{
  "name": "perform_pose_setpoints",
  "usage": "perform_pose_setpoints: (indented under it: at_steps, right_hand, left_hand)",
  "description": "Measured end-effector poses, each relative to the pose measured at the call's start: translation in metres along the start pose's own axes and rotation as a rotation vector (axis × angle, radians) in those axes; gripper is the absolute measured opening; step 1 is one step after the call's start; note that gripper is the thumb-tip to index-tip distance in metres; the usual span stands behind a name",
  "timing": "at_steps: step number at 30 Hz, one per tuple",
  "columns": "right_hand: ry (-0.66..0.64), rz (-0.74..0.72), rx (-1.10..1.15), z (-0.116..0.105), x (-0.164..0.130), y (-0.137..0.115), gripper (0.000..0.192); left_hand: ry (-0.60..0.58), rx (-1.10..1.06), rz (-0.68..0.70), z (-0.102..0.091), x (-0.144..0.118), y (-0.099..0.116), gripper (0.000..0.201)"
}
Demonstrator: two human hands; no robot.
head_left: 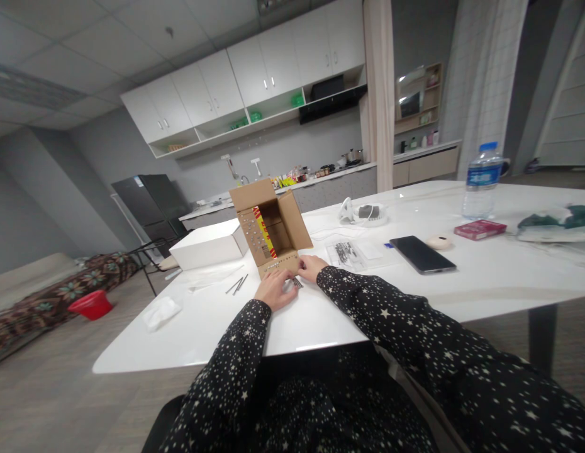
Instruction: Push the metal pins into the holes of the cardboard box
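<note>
An open cardboard box (255, 242) lies tipped on its side on the white table, its opening facing up and to the right. A red-and-yellow tape strip and rows of small pale studs mark its near face. My left hand (276, 289) rests at the box's lower edge, fingers stretched forward and thumb apart. Close beside it, my right hand (312, 268) has its thumb and fingertips pinched at the box's lower right corner; whatever they hold is too small to make out. Several thin dark screws or nails (297, 282) lie between the hands. More thin metal pieces (238, 285) lie left.
Left on the table are a white box (210, 244) and a crumpled tissue (161, 313). To the right lie a clear plastic bag of small parts (346, 253), a black phone (422, 253), a pink box (480, 229) and a water bottle (481, 182). A white cabled device (368, 214) sits behind.
</note>
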State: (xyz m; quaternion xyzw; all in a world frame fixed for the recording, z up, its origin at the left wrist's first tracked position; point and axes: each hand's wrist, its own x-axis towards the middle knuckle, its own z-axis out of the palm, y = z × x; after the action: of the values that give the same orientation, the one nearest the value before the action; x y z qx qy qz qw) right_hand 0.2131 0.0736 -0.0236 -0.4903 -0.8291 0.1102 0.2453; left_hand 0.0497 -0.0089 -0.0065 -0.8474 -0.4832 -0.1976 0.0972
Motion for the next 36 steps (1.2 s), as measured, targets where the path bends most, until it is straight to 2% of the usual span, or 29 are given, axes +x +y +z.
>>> perform_pose_setpoints:
  at_steps: [7, 15, 20, 28, 36]
  right_hand:
    - [0.006, 0.001, -0.013, 0.0, 0.0, -0.001, 0.016]
    - [0.015, -0.004, -0.014, 0.0, -0.001, -0.001, 0.015]
    - [0.011, -0.006, -0.008, -0.001, -0.001, -0.001, 0.015]
    - [0.014, -0.008, -0.001, 0.0, 0.0, -0.001, 0.015]
    - [0.013, -0.01, -0.024, 0.0, -0.001, -0.001, 0.014]
  left_hand:
    - [-0.005, 0.002, 0.001, 0.002, 0.001, -0.003, 0.019]
    - [0.075, 0.01, 0.059, 0.005, 0.002, -0.005, 0.021]
    - [0.116, 0.037, 0.049, 0.008, 0.004, -0.009, 0.025]
    - [0.152, 0.023, -0.013, 0.01, 0.005, -0.013, 0.027]
    - [0.353, -0.012, -0.198, 0.008, 0.005, -0.022, 0.024]
